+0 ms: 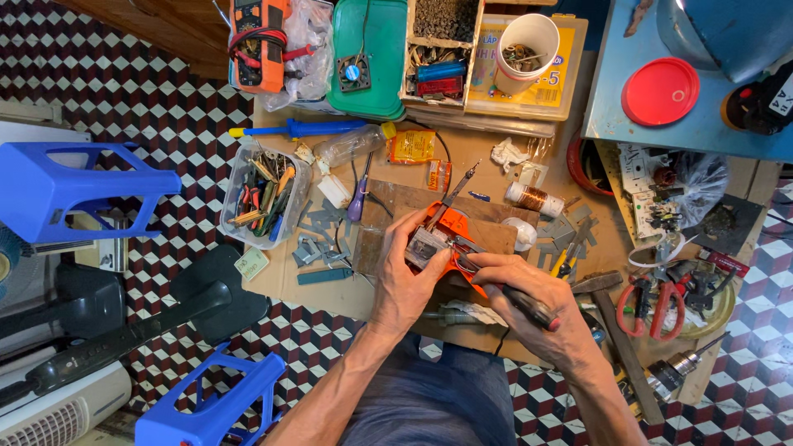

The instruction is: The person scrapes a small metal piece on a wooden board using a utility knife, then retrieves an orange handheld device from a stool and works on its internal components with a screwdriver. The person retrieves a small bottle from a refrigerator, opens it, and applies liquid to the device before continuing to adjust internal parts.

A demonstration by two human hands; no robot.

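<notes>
My left hand (405, 277) grips a small grey metal block with an orange plastic part (438, 239), held over a brown wooden board (396, 202) on the floor. My right hand (529, 293) is closed on a dark-handled tool (529, 307) whose metal tip reaches into the orange part. A soldering iron (454, 192) lies on the board just beyond the part. Thin grey metal plates (318, 239) lie scattered left of the board.
A clear tub of hand tools (263, 196), a purple-handled screwdriver (358, 198), a copper wire spool (534, 199), red-handled scissors (652, 306), a hammer (615, 330), a white cup (526, 51), an orange multimeter (260, 41), a red lid (660, 91), blue stools (66, 186).
</notes>
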